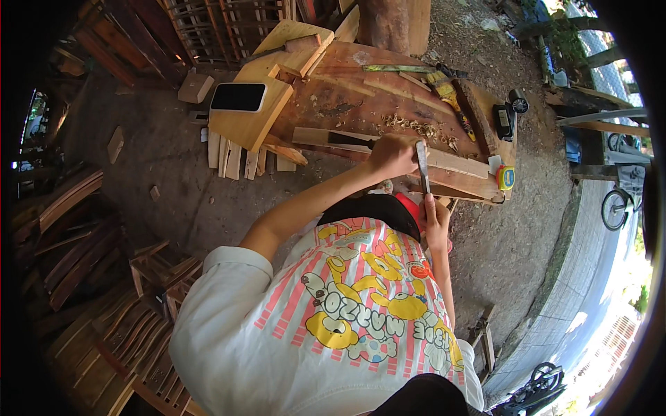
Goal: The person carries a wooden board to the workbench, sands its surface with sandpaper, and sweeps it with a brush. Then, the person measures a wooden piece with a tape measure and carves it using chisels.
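Note:
My right hand [436, 213] is closed around the lower end of a chisel [423, 166], whose flat metal blade points away from me. At the blade's far end my left hand [394, 157] is curled shut, its fingers against the metal; their exact hold is partly hidden. Both hands are over a long pale wooden strip [458, 163] lying along the near edge of the wooden worktable [333, 90]. A dark patch shows on the strip left of my left hand. Curled wood shavings [413, 126] lie just beyond it.
On the table's left, a phone [238, 97] rests on a board and a mallet-like tool [302, 43] lies behind it. A yellow-handled tool [451, 100], a black device [505, 121] and a tape measure [506, 177] are at the right. Stacked wooden parts [132, 333] stand at lower left.

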